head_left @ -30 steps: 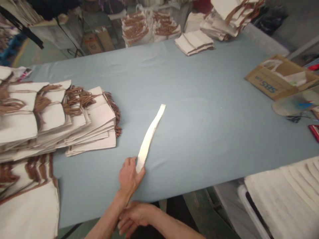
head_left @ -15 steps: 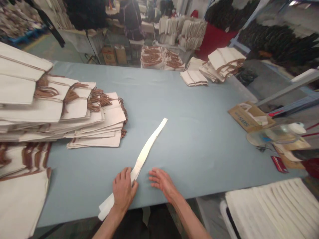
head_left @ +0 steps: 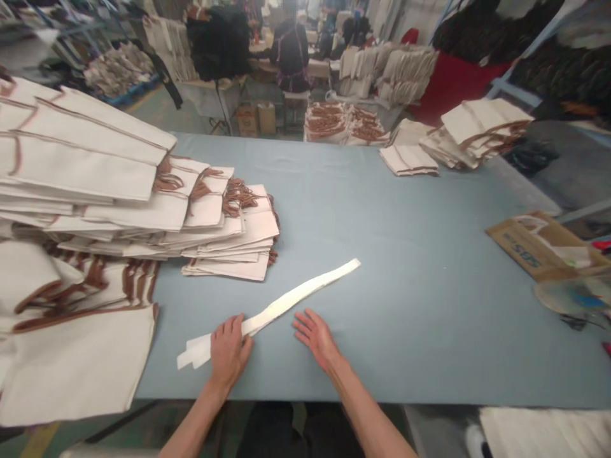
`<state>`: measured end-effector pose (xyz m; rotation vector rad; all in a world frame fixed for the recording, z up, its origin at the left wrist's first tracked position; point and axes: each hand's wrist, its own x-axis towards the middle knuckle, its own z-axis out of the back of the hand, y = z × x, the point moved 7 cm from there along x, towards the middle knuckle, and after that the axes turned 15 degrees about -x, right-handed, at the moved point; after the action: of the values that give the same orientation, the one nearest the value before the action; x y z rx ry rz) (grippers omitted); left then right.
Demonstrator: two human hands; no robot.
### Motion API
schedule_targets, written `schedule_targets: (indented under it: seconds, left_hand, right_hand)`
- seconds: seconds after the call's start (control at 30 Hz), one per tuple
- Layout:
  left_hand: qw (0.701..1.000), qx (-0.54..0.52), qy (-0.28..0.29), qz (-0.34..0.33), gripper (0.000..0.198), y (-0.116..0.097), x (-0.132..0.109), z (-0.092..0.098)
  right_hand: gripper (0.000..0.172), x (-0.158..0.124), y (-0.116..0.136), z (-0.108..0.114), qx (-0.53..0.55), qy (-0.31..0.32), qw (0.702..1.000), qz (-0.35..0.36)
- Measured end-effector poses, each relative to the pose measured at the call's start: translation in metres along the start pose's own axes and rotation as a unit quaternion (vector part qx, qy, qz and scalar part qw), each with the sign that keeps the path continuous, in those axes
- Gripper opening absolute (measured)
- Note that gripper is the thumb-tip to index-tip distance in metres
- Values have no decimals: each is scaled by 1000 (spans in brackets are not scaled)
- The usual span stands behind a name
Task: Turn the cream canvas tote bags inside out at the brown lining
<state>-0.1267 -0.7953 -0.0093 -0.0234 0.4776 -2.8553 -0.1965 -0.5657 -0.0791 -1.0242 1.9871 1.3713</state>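
A pale strip [head_left: 296,296] lies on the counter [head_left: 405,343] near the middle of the frame, its long axis slanting from lower left up to the right. The left hand [head_left: 229,350] is the nearer one — palm down across the strip's lower-left part, with tails poking out beyond it; whether its fingers pinch the strip or merely press it, I cannot tell. The right hand [head_left: 315,337] sits just below the strip's middle, fingers apart and holding nothing, with the strip lying up and to the left of its fingertips. Only counter surface shows between the two.

A long stack of cream cloth pieces [head_left: 229,238] with brown ties fills the upper left, its near edge close above the strip but apart from it. More brown-edged cloth [head_left: 90,369] lies at lower left, and a cardboard box [head_left: 513,251] stands at the right — well away from both hands.
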Motion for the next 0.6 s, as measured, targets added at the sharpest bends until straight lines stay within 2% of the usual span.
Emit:
schedule_targets:
  seconds: [0.1,0.3,0.37,0.47,0.53,0.6]
  left_hand:
    - [1000,0,1,3,38,6,15,2]
    - [1000,-13,13,10,42,12,46,4]
    - [999,-21,42,-20,56,12,43,3]
    - [994,-31,84,-65,81,13,27,1]
    - [992,-36,91,-78,82,18,17,2]
    - [991,-44,85,-89,73,21,13,3]
  right_hand:
    - [38,3,8,9,1,-11,1000,9]
    - [38,16,43,26,-8,-47,998,45]
    - [38,20,50,29,-14,-56,997,52]
    - [37,24,50,31,-20,-65,996,62]
    - [36,23,45,32,-26,-74,994,70]
    - [36,19,37,33,-36,-87,993,77]
